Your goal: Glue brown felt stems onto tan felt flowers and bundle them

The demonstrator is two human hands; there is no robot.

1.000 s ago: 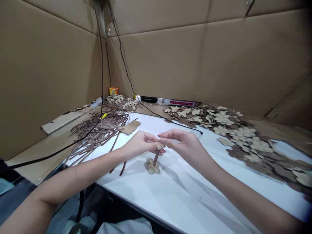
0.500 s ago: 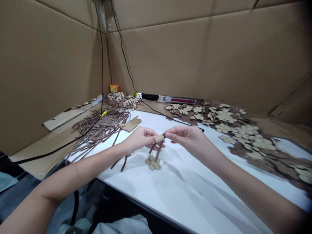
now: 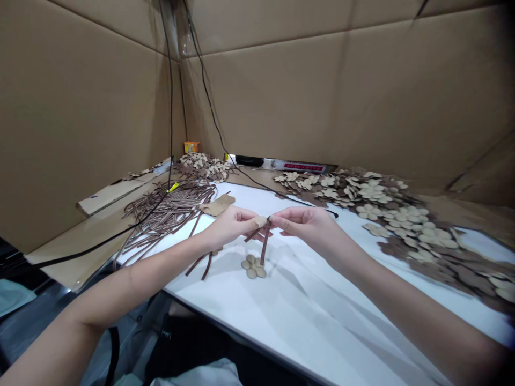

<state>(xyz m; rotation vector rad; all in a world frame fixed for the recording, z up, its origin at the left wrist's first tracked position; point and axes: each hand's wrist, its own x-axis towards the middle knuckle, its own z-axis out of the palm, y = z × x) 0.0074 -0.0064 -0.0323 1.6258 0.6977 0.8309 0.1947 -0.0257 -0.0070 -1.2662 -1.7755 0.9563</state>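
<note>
My left grip [image 3: 231, 228] pinches a small tan felt piece [image 3: 260, 221]. My right grip [image 3: 292, 221], narrowly closed, sits nearer the top of a striped brown ribbon [image 3: 264, 244], which hangs nearly upright above a felt flower [image 3: 253, 266] on the table [image 3: 322, 305].

The left hand [image 3: 231, 228] and right hand [image 3: 303, 225] met at a small tan cutout [image 3: 260, 221], a striped brown ribbon strip [image 3: 265, 242] hanging below it, above a tan flower cutout [image 3: 253, 267] on a white table [image 3: 281, 321], between a ribbon heap [image 3: 169, 206] and a flower heap [image 3: 362, 193].
</note>
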